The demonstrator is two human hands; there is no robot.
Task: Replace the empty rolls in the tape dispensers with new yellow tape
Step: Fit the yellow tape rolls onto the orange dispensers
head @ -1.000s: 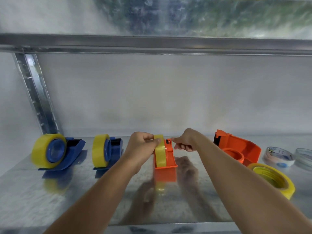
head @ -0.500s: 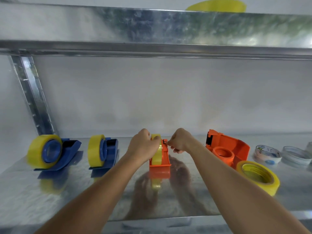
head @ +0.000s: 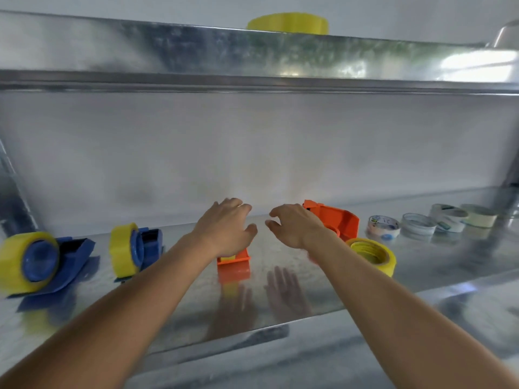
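A galvanised metal shelf under an upper shelf before a pale wall. Both grips, half a second ago pinching the orange tape dispenser with yellow tape, now hover spread: left hand above it, right hand beside.

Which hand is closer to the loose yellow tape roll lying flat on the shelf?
Right. The right hand hovers just left of the loose yellow tape roll; the left hand is farther left, over the orange dispenser.

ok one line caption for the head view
Open hands hover above an orange tape dispenser on a metal shelf.
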